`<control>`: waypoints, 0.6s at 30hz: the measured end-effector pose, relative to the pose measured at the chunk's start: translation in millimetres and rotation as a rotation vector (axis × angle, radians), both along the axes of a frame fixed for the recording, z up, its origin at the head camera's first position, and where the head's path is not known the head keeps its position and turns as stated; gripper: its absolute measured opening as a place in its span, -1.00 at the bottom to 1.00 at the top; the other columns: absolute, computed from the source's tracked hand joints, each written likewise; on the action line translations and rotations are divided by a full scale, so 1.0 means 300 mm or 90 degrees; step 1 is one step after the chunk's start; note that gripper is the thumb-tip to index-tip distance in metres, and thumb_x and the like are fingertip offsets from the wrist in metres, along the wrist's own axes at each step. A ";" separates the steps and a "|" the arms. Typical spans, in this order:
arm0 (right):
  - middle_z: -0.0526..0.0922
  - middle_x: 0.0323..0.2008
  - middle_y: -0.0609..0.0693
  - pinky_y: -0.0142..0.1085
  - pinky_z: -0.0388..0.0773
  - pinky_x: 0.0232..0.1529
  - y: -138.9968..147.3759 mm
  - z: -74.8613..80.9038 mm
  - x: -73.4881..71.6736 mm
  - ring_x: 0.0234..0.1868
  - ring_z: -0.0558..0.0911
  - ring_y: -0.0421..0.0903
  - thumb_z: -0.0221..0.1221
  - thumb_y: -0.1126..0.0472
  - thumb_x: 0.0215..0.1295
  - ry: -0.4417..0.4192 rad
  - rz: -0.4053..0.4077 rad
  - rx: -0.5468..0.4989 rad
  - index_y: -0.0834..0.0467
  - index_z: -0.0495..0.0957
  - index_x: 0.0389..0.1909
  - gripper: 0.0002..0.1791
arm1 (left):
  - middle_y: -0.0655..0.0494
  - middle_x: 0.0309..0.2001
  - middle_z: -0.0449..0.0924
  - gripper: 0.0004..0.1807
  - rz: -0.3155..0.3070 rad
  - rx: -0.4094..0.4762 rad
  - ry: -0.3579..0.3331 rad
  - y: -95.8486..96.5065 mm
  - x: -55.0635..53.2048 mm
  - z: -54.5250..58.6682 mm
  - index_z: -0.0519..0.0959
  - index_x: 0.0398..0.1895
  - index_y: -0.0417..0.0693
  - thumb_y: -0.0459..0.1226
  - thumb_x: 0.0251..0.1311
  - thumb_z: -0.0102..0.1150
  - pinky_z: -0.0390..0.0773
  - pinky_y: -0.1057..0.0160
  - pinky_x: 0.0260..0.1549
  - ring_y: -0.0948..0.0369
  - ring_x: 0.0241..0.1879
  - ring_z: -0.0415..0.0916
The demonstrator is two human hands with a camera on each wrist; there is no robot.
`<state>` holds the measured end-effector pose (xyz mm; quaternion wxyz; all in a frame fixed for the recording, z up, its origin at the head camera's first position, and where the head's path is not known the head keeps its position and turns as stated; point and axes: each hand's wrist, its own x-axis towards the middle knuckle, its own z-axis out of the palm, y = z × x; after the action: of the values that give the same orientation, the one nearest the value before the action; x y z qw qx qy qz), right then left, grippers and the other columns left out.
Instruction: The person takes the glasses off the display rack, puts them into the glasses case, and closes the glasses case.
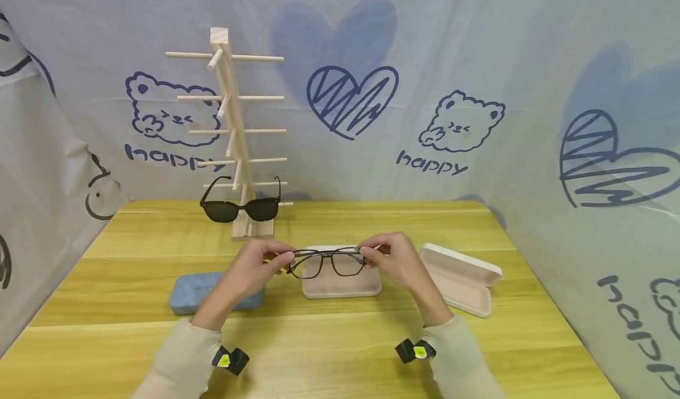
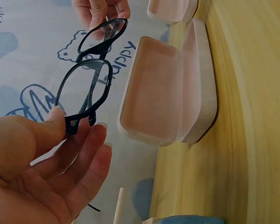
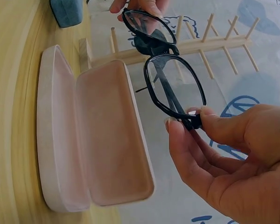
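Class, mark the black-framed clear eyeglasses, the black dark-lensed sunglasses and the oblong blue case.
Black-framed clear eyeglasses (image 1: 327, 254), head view: bridge between the lenses.
Black dark-lensed sunglasses (image 1: 262, 209), head view: lens towards picture right.
Oblong blue case (image 1: 195, 288), head view: top, towards its left end.

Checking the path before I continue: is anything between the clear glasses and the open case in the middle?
Nothing visible. The left hand and right hand hold the glasses at their ends, and both wrist views show open space between glasses and middle case, its lid raised.
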<state>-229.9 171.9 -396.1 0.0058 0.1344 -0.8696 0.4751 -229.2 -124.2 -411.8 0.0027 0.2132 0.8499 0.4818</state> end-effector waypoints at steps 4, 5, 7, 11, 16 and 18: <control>0.79 -0.19 0.27 -0.18 0.77 -0.26 0.019 -0.016 -0.002 -0.37 0.75 -0.01 0.25 0.37 0.42 -0.013 -0.004 0.007 0.37 0.75 -0.14 -0.84 | -0.25 -0.14 0.76 -0.75 -0.017 0.009 -0.017 0.015 -0.009 -0.023 0.70 0.02 -0.38 -0.38 0.46 0.15 0.76 0.17 -0.29 0.11 -0.29 0.71; 0.78 -0.21 0.26 -0.18 0.77 -0.26 0.024 -0.021 -0.003 -0.38 0.74 -0.03 0.25 0.37 0.42 -0.014 -0.005 0.011 0.36 0.75 -0.14 -0.84 | -0.26 -0.11 0.75 -0.74 -0.020 0.012 -0.021 0.019 -0.011 -0.029 0.70 0.03 -0.38 -0.38 0.46 0.15 0.77 0.16 -0.30 0.10 -0.30 0.72; 0.78 -0.27 0.25 -0.21 0.77 -0.28 0.031 -0.030 -0.005 -0.39 0.74 -0.04 0.25 0.37 0.42 -0.017 -0.006 0.016 0.37 0.75 -0.15 -0.85 | -0.29 -0.08 0.73 -0.74 -0.026 0.017 -0.028 0.027 -0.014 -0.039 0.69 0.04 -0.40 -0.38 0.46 0.15 0.77 0.13 -0.30 0.04 -0.32 0.72; 0.76 -0.34 0.21 -0.14 0.78 -0.26 0.044 -0.046 -0.007 -0.39 0.74 -0.01 0.24 0.38 0.42 -0.022 -0.007 0.025 0.38 0.74 -0.15 -0.85 | -0.31 -0.06 0.72 -0.74 -0.025 0.021 -0.039 0.043 -0.016 -0.053 0.69 0.04 -0.40 -0.39 0.46 0.15 0.76 0.14 -0.33 -0.02 -0.35 0.73; 0.74 -0.33 0.20 -0.05 0.77 -0.21 0.058 -0.062 -0.008 -0.34 0.75 0.09 0.21 0.39 0.44 -0.029 -0.012 0.030 0.39 0.72 -0.13 -0.84 | -0.37 0.05 0.68 -0.75 -0.014 0.016 -0.057 0.065 -0.022 -0.073 0.68 0.05 -0.41 -0.42 0.44 0.15 0.76 0.26 -0.30 -0.07 -0.30 0.75; 0.74 -0.30 0.21 -0.07 0.78 -0.20 0.063 -0.069 -0.012 -0.31 0.75 0.12 0.21 0.40 0.44 -0.037 -0.016 0.029 0.40 0.71 -0.12 -0.83 | -0.38 0.09 0.66 -0.75 -0.010 0.012 -0.066 0.072 -0.024 -0.083 0.67 0.06 -0.41 -0.45 0.43 0.16 0.76 0.27 -0.29 -0.06 -0.28 0.76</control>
<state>-233.4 190.7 -416.9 -0.0166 0.1098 -0.8817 0.4586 -236.3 -102.7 -436.7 0.0481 0.1945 0.8423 0.5004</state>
